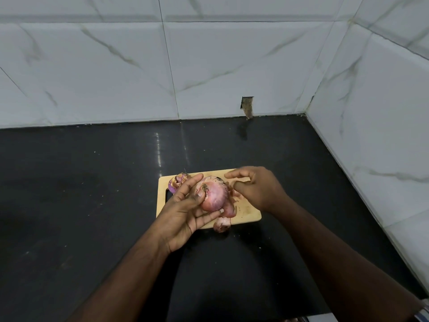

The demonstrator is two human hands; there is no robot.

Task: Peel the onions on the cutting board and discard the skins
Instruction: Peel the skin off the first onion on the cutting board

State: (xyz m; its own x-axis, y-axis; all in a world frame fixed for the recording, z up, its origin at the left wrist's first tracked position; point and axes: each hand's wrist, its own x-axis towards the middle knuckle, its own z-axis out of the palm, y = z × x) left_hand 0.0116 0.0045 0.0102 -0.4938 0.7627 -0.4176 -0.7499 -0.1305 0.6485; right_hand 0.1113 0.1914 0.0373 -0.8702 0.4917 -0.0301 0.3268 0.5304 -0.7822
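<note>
Your left hand (185, 212) cradles a pink onion (214, 196) just above the wooden cutting board (249, 211), thumb at its root end, while your right hand (255, 189) hovers beside it, fingers loosely parted and empty; pinch loose skin there and strip downward.

- Left hand (185, 212): bare, no glove, no ring or band to be seen on the fingers or wrist.
- Right hand (255, 189): bare as well, with nothing worn on the fingers or wrist.
- Both forearms are uncovered from wrist to the bottom edge of the view; no sleeve reaches them.
- Fingernails on the left hand are short and plain.
</note>
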